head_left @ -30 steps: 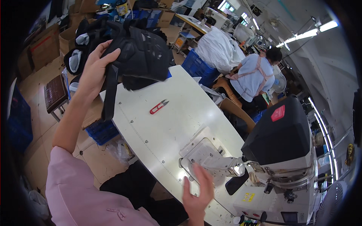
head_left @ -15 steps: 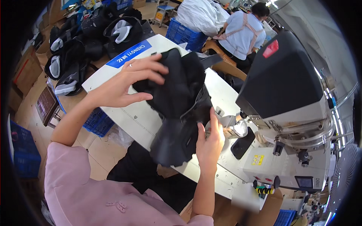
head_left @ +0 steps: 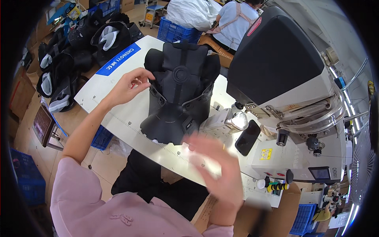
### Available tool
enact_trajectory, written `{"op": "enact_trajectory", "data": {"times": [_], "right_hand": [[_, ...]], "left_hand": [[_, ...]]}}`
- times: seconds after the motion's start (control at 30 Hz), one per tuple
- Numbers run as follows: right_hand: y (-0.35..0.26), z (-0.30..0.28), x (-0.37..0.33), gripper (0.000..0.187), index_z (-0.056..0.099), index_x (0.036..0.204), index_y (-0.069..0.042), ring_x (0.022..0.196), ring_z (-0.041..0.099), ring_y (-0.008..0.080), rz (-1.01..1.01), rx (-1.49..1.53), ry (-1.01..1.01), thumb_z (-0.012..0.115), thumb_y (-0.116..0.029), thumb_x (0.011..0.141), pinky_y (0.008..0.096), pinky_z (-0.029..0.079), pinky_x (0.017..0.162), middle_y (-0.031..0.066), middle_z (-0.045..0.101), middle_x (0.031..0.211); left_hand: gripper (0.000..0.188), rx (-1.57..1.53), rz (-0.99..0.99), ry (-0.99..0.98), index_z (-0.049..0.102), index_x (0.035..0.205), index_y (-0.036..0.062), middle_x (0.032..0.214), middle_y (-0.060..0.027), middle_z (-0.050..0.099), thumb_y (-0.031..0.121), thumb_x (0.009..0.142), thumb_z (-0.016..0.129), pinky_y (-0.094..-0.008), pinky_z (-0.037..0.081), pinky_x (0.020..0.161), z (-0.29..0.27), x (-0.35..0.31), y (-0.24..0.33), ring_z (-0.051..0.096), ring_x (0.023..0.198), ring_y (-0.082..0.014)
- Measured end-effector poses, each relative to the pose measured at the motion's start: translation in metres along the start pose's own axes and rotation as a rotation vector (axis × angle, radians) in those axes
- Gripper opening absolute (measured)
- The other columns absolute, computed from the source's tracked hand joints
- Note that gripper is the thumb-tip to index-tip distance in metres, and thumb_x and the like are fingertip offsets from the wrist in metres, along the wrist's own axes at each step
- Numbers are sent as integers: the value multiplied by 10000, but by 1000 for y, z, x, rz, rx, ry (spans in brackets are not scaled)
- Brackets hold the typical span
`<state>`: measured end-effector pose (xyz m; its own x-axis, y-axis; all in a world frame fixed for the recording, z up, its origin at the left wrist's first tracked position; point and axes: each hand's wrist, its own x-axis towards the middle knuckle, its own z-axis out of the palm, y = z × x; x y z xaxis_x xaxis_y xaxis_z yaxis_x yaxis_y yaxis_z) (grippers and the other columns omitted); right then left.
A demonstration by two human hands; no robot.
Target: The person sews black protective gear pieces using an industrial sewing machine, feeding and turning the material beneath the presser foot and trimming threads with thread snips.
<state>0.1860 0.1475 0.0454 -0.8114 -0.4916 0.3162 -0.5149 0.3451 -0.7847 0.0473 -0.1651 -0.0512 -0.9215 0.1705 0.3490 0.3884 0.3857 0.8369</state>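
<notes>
Black padded piece [head_left: 177,91]: it is lying on the white table [head_left: 122,112] in front of me, its rounded end facing me and its round moulded detail facing up.
Left hand [head_left: 132,87]: I am keeping the fingers half curled, thumb and forefinger tips at the piece's left edge; I cannot tell whether they are gripping it or only touching.
Right hand [head_left: 217,162]: it is showing blurred but well open, fingers and thumb apart, just beside the rounded end and having hold of nothing that I can see.
Metal arm [head_left: 229,120]: it is standing just to the right of the piece; I am reckoning that a loose side could catch here, so lifting clear beats dragging.
Side flaps: they are lying folded inward; to my mind, smoothing both evenly is making for a flatter lie.
Rounded end: it is resting near the table's front edge; I am judging that supporting it from below is wiser than pressing.
Phone [head_left: 247,137]: it is lying beyond the metal arm; keeping my right wrist off it seems sensible.
</notes>
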Motion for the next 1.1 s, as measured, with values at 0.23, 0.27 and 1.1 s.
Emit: {"op": "enact_trajectory", "data": {"times": [0.23, 0.27, 1.1], "right_hand": [[-64, 5, -50, 255, 651, 1101, -19, 999, 597, 332, -283, 391, -584, 605, -108, 866, 380, 479, 868, 168, 645, 1079], [-62, 9, -52, 261, 648, 1103, -18, 988, 597, 332, -290, 404, -614, 610, -113, 863, 380, 480, 860, 167, 644, 1075], [14, 38, -1, 536, 589, 992, -23, 839, 604, 266, -167, -140, 244, 871, -290, 623, 358, 492, 718, 97, 581, 909]], "left_hand": [[247, 265, 285, 94, 617, 1024, 59, 907, -65, 558, -53, 804, 604, -287, 438, 772, 6, 1, 29, 546, 834, -188], [298, 242, 365, 215, 612, 1034, 62, 945, -78, 564, -98, 786, 575, -294, 438, 797, 3, 6, 32, 557, 882, -216], [354, 406, 840, -403, 625, 806, 38, 975, -93, 556, 352, 705, 752, -437, 472, 855, 1, -24, 189, 589, 987, -322]]}}
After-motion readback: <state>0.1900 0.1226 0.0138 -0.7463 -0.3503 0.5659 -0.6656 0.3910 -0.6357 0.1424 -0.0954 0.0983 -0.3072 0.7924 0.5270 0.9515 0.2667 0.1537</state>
